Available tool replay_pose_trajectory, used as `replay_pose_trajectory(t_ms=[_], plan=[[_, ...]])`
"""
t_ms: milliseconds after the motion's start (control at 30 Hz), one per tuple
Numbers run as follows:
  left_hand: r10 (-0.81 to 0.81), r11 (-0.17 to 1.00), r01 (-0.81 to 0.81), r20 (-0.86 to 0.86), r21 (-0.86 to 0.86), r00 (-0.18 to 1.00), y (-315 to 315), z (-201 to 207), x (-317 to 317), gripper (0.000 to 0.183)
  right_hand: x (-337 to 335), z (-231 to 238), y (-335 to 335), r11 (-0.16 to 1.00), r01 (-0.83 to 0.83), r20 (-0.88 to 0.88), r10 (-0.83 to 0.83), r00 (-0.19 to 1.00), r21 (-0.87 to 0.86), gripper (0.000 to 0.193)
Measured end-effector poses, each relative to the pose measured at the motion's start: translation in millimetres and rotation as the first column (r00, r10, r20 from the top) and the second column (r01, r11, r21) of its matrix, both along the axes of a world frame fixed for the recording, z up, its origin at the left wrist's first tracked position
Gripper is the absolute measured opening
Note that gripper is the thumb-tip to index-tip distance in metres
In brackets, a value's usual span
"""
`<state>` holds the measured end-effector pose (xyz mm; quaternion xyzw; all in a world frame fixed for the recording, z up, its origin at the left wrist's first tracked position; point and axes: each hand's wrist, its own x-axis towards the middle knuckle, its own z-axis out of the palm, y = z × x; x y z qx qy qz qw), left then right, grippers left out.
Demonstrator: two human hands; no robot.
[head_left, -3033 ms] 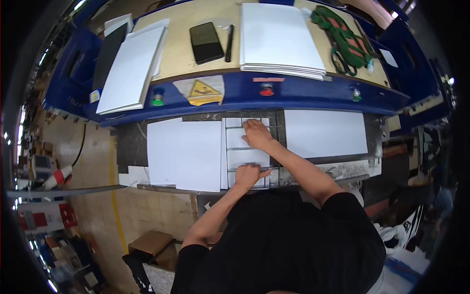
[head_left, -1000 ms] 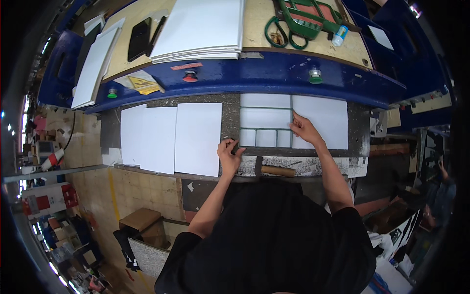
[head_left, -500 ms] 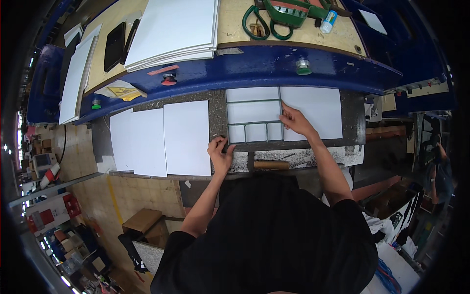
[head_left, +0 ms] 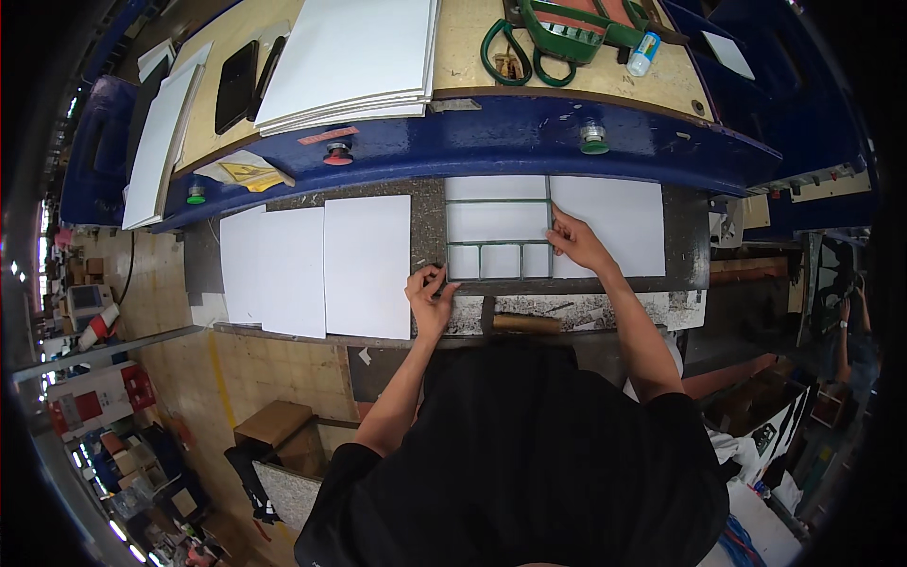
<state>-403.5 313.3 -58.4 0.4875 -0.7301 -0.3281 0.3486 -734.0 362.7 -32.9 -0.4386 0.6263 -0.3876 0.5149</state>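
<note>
L hand (head_left: 431,295) at grn frame (head_left: 501,242) corner, R hand (head_left: 576,242) at R edge, can't tell if clamped

Dark worktop (head_left: 428,227) with white sheets (head_left: 368,265) and 1 green grid frame (head_left: 501,243).

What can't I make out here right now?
All in the head view:
Left hand: whether its fingertips touch the green frame; too small.
Right hand: palm, hidden by its back.
Green tray: far end, cut off by the top edge.
Co-worker: what their hands do, blurred near the rim.
</note>
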Motion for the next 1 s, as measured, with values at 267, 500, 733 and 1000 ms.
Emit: replay_pose_trajectory(t_ms=[267,500,733,1000], plan=[[0.000,0.998,-0.004,0.066,0.069,0.998,-1.2,5.1,-3.2,0.038,0.0,2.6,2.3,1.000,0.000,-0.070,0.001,0.998,0.007,0.069],[0.037,0.996,-0.045,0.104,0.074,0.994,0.3,6.0,-3.7,0.042,-1.4,2.0,0.5,1.000,-0.017,-0.057,0.017,0.998,0.000,0.069],[0.028,0.998,-0.034,0.132,0.046,0.991,0.9,4.2,-2.2,0.042,-0.9,3.4,-1.0,1.000,-0.025,-0.042,0.025,0.999,0.004,0.068],[0.009,0.999,-0.015,0.147,0.043,0.989,0.8,5.6,-6.4,0.044,-1.6,4.8,-0.1,1.000,-0.006,-0.074,0.007,0.997,0.013,0.067]])
